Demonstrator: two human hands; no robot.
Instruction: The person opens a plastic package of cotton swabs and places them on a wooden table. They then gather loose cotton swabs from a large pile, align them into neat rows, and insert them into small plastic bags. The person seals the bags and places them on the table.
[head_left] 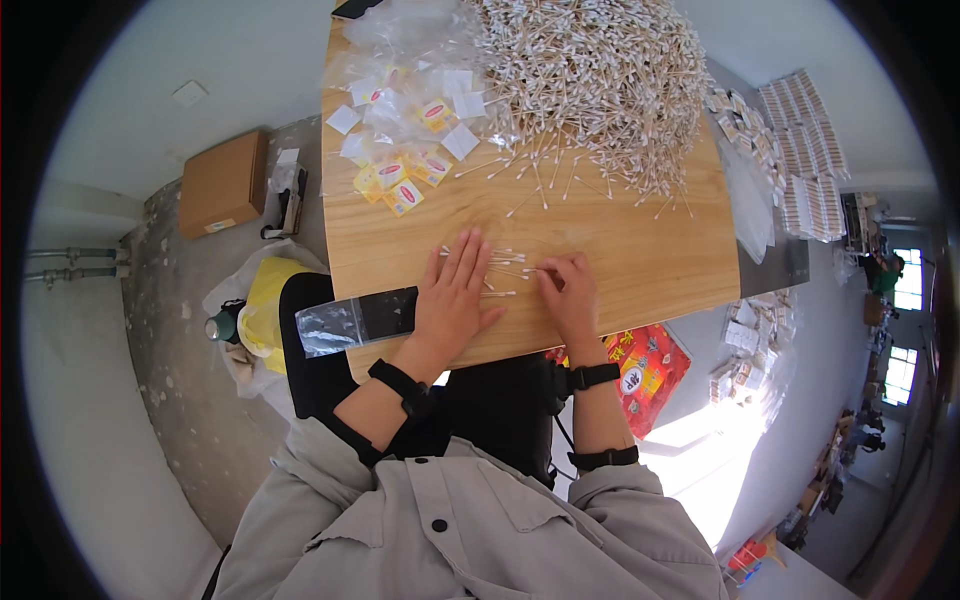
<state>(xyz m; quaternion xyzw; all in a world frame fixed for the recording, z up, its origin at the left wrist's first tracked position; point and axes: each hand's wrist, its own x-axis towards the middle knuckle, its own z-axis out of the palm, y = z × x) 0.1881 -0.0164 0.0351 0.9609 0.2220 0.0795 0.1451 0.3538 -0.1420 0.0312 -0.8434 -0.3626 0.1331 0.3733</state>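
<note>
Toward the counter's near left corner, a dark flat piece with clear plastic juts over the left edge. Inward from the near edge, your left hand lies flat, its grip spread, fingers partly over a few loose cotton swabs. Your right hand is curled beside their tips; you cannot tell whether its grip pinches one. Farther along the left edge lie yellow labels; toward the far edge, a big swab heap spreads rightward.
</note>
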